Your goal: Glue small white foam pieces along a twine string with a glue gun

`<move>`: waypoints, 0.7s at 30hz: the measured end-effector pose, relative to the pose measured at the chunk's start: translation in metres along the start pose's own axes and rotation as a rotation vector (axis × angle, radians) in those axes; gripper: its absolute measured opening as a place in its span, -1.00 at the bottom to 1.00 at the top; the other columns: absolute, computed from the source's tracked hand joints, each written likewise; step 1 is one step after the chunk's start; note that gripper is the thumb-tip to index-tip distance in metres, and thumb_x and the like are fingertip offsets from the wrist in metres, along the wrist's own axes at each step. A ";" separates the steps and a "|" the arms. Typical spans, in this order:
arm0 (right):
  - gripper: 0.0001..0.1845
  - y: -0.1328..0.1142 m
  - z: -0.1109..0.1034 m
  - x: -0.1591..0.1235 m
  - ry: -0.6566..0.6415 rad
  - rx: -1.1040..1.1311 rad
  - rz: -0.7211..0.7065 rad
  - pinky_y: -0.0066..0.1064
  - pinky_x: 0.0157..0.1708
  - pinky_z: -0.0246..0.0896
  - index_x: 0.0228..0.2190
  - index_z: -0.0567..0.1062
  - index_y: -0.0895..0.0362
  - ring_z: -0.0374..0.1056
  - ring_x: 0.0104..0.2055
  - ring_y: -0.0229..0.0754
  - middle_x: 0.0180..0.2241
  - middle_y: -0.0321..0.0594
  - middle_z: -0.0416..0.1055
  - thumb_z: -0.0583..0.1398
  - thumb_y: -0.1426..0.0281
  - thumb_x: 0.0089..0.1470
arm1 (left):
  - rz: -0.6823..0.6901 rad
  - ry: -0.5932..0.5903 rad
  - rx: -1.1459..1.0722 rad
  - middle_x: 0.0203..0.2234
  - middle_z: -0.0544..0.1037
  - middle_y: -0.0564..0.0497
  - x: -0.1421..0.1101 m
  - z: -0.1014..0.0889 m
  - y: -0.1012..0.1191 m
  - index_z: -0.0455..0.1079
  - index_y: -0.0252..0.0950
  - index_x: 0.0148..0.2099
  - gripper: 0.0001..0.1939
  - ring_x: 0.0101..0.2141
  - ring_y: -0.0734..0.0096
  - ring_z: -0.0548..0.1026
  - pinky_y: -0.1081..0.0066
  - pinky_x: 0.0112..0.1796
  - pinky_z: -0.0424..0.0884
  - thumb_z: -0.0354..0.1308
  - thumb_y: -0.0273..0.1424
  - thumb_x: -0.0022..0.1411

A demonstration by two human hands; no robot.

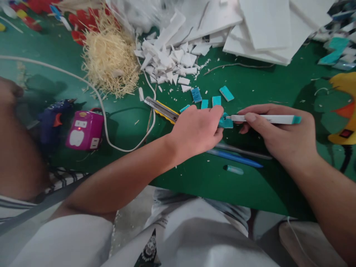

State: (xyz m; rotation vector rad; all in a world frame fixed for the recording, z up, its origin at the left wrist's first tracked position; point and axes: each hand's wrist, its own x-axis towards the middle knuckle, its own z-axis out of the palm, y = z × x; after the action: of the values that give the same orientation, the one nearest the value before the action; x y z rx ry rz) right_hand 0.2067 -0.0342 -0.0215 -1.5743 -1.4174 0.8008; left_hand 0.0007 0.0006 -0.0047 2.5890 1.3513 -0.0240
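**White marker pen (274, 119) with a turquoise end set to a small turquoise foam-like piece (228, 124)**

The left hand (196, 128) pinches the turquoise piece between thumb and fingers, its knuckles hiding part of the grip. The right hand (286, 129) is closed around the marker, gripping the barrel near the tip – and that tip touches the piece, which sits between the two hands over the green tabletop (267, 193).

Just beyond the left hand lie several small blue and turquoise rectangular blocks (196, 95). To its left, a yellow-edged utility knife with a metal blade (162, 109) runs partly out of sight behind it. On the near side of both hands are a slim blue pen-like stick (239, 158) and a translucent, turquoise-tinted marker cap (235, 170), whose inside cannot be made out.

Farther beyond the left hand rises a heap of jagged white foam-like scraps (172, 61), with a crumpled clear plastic bag (147, 15) behind – any contents are too blurred to tell. A loose nest of pale straw-like shreds (111, 55) lies left of the scraps. Left of the left forearm stands a magenta box with a white apple shape (85, 130), a small red light glowing on it.
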 end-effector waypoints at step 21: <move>-0.79 0.008 0.002 -0.001 0.029 -0.011 -0.039 -0.36 -0.52 0.33 -0.37 0.77 -0.04 0.46 -0.51 -0.22 -0.53 -0.28 0.60 0.45 0.11 0.18 | 0.005 0.002 0.007 -0.40 0.67 -0.04 0.000 0.000 0.000 0.55 -0.34 0.11 -0.74 -0.27 0.08 0.71 0.20 -0.16 0.51 0.17 -0.34 0.49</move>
State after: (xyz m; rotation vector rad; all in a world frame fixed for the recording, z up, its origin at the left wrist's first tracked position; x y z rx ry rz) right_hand 0.2085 -0.0350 -0.0295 -1.5557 -1.4289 0.7455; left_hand 0.0004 0.0007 -0.0043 2.5990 1.3478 -0.0249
